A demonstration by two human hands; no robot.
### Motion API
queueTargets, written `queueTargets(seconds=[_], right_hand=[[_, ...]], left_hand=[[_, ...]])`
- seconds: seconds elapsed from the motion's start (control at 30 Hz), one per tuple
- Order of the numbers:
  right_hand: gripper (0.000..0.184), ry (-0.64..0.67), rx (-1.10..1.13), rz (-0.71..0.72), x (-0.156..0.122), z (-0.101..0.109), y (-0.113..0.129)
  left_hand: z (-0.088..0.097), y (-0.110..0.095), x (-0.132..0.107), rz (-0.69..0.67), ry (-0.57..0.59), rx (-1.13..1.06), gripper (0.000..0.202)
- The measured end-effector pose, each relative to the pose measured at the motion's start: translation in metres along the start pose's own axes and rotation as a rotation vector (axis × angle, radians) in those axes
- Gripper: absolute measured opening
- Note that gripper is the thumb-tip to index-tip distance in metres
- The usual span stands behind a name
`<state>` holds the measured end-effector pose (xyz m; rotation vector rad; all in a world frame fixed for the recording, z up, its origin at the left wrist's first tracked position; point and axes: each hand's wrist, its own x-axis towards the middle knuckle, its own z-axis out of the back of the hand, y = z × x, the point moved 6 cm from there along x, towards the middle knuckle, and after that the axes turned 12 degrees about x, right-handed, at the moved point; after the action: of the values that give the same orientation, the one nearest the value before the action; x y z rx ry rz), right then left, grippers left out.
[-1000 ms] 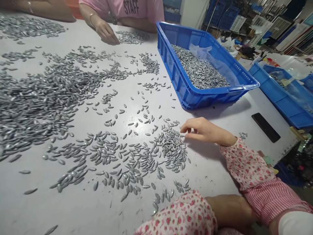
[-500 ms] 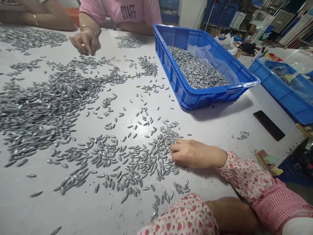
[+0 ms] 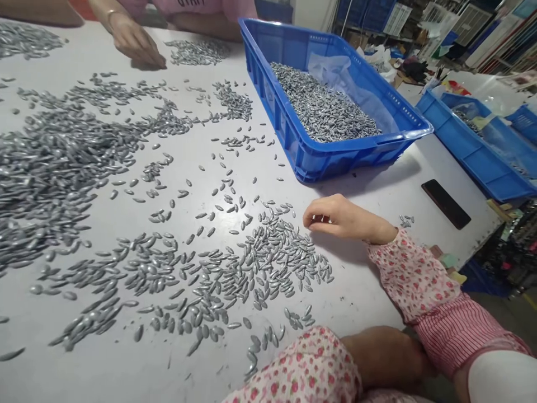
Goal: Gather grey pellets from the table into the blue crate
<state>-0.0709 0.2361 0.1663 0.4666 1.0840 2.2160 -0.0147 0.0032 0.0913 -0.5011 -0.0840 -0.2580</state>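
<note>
Showing the right hand (image 3: 342, 219) curled narrowly just above silver seed-shaped pellets (image 3: 277, 263), its fingertips perhaps pinching one, too small to tell. Pellets lie thinly spread over the worktop (image 3: 356, 291), leaving each piece exposed. Left hand (image 3: 390, 352) rests against the right sleeve (image 3: 411, 274), its grip unclear. Blue crate (image 3: 335, 159) holds more pellets; a co-worker's hand (image 3: 134, 39) lies beyond.

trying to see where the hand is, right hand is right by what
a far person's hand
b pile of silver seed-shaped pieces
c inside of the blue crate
b: the right hand sits at the edge of the silver seed-shaped pieces, outside the blue crate.
</note>
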Motion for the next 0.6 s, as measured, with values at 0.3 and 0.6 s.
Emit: queueTargets(seconds=[0.3, 0.6], right_hand=[[0.024, 0.043, -0.211, -0.021, 0.000, -0.008, -0.007], [0.042, 0.320, -0.436, -0.156, -0.006, -0.053, 0.007]], left_hand=[[0.015, -0.001, -0.004, 0.005, -0.034, -0.022, 0.045], [0.010, -0.001, -0.002, 0.001, -0.076, -0.055, 0.037]])
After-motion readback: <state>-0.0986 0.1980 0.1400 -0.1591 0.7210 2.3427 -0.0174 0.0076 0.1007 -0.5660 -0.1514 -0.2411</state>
